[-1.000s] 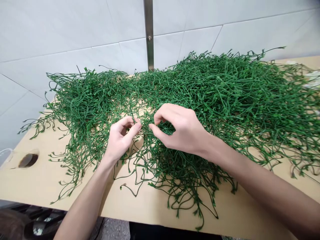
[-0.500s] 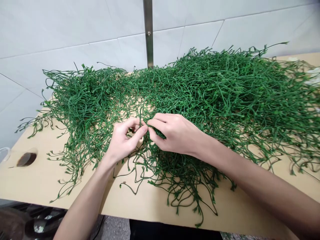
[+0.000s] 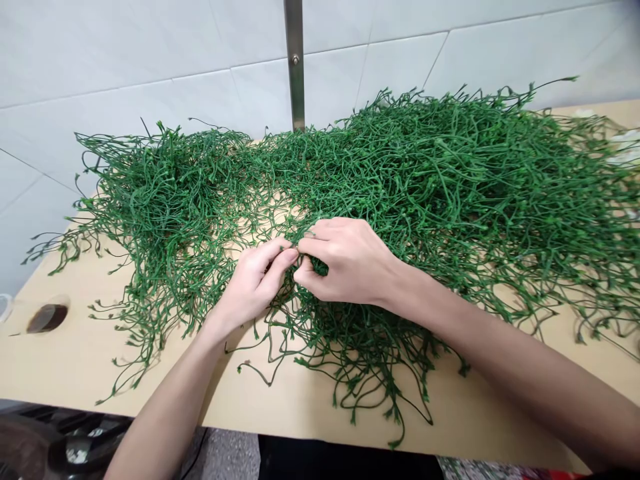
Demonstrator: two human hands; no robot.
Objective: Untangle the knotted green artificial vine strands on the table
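My left hand [image 3: 254, 279] is closed, its thumb and forefinger pinched together above the middle of the table. Close against its fingertips, my right hand [image 3: 353, 259] is closed too, with curled fingers and a bent thumb. A thin green stem [image 3: 303, 241] shows between the two hands, pinched at the fingertips; its ends are lost among other stems. Around and under both hands lies a tangled heap of long, wiry green stems [image 3: 450, 163] with small forked tips. A looser clump of stems [image 3: 367, 353] spreads below my right hand.
The stems cover much of a light wooden table [image 3: 280, 413]. A metal post [image 3: 295, 73] stands behind it against the tiled wall. At the left is a round hole [image 3: 47, 318] in the tabletop, near a clear rim [image 3: 5, 307]. White pieces [image 3: 627, 147] lie far right.
My right hand's fingers have curled in more and sit closer over my left fingertips. My left hand has shifted slightly right, its finger gap narrower. The view has tilted a little.
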